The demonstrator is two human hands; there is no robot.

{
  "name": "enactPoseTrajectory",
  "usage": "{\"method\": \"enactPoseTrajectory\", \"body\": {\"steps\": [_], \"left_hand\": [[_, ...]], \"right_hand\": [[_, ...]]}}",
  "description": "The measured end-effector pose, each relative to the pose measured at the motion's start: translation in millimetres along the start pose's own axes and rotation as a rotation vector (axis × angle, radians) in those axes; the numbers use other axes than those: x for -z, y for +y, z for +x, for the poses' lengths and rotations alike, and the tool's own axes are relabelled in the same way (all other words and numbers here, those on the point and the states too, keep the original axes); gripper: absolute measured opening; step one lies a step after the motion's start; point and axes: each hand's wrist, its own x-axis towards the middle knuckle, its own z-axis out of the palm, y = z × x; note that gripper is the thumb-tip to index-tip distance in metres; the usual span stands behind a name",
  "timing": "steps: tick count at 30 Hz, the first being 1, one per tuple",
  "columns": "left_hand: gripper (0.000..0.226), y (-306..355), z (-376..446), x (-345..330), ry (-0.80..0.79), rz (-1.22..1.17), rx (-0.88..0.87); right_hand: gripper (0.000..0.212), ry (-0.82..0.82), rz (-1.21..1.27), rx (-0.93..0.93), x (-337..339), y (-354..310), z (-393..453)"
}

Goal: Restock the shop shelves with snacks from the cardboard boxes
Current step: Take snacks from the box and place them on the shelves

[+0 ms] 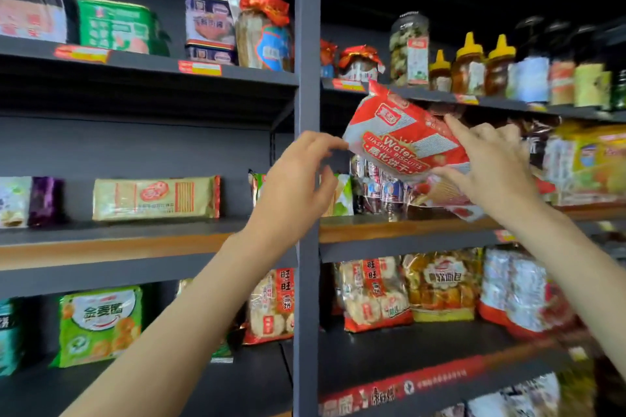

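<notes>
**Wafer pack up at the middle shelf, right bay**

Both hands are raised in front of the dark shelving. The right hand (487, 159) has the red-and-white wafer biscuit pack (406, 135), thumb under its lower edge and fingers (457, 127) spread over its right end. The pack sits tilted, its upper corner reaching up to the lip of the shelf above. The left hand (298, 176) is just off the pack's left edge, fingers loosely curled, thumb and forefinger close together; whether they actually touch the wrapper, I cannot tell. It holds nothing else.

The pack hangs above the wood-edged middle shelf (389, 230), just right of the grey upright post (307, 78), in front of a cluster of small shiny packets (376, 186). Left of the post, a long beige biscuit pack (155, 198) lies alone on the same level. Overhead stand yellow-capped honey bottles (469, 64); below, bags of rice crackers (372, 291).
</notes>
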Motion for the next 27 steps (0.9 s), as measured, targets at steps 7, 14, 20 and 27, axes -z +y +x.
{"method": "enactPoseTrajectory", "body": {"steps": [7,14,20,27], "left_hand": [[0.037,2,2,-60,-0.351,0.337,0.005],[0.035,-12,28,-104,-0.677,0.866,0.223],[0.049,-35,46,-134,-0.956,1.036,0.536],[0.041,-76,67,-144,-1.027,0.788,0.817]], "right_hand": [[0.070,-0.178,-0.056,0.169,-21,-15,27],[0.067,-0.279,0.064,0.360,-74,-60,83],[0.065,-0.481,0.337,0.471,-144,-87,120],[0.054,-0.530,0.455,0.522,-208,-95,132]]}}
